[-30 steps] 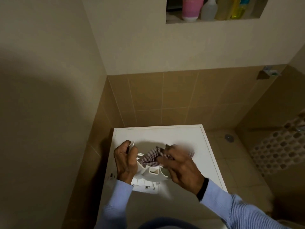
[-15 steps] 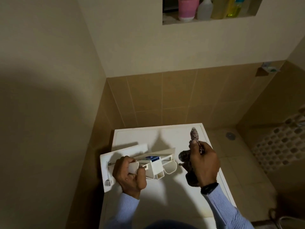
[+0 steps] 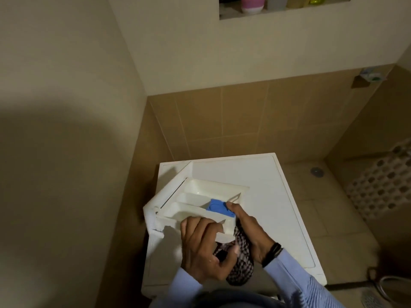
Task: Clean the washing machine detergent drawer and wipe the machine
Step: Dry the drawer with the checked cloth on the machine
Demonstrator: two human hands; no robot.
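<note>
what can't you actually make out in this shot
Head view:
- White plastic detergent drawer: its underside faces away; the left hand covers the near wall.
- Dark checked cloth: partly covered by the drawer and left hand; it hides most of the right hand's fingers.
- Pink cup in the wall niche: cut off by the top edge.
- White washing machine: front out of sight below its top.

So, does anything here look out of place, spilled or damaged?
Only the white plastic detergent drawer: it is out of the machine, held tilted over the white washing machine top. The left hand grips its near wall; the right hand, holding a checked cloth, touches its blue insert. No spill or crack shows.
</note>
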